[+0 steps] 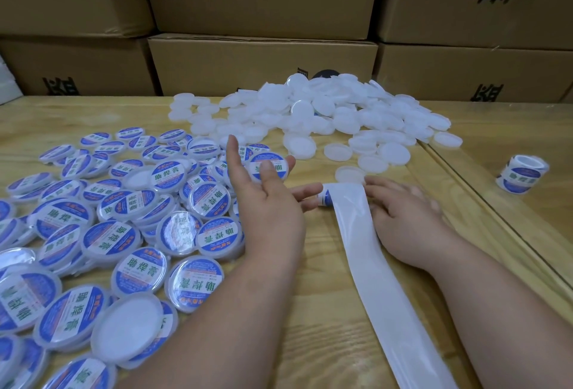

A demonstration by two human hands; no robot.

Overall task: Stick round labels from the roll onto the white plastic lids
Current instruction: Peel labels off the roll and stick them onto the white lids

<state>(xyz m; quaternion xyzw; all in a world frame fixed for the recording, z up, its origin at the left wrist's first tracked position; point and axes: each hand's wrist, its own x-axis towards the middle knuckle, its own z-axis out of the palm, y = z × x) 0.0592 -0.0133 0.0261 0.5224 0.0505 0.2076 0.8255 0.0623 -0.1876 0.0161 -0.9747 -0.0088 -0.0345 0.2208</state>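
A white backing strip [372,264] from the label roll runs from the lower right up to a fold in the middle of the table. A blue round label [324,198] peels off at that fold. My right hand [406,218] lies on the strip's right edge and holds it, fingertips at the fold. My left hand [269,211] hovers with fingers spread. Its thumb and forefinger tips sit beside the peeling label, and its other fingers rest over a labelled lid [269,165]. One plain white lid [350,174] lies just behind the fold. Plain lids [325,112] are heaped further back.
Several labelled lids [124,233] cover the table's left half. A second label roll [522,179] stands at the far right, beyond a seam in the tabletop [496,218]. Stacked cardboard boxes [263,59] wall off the back edge.
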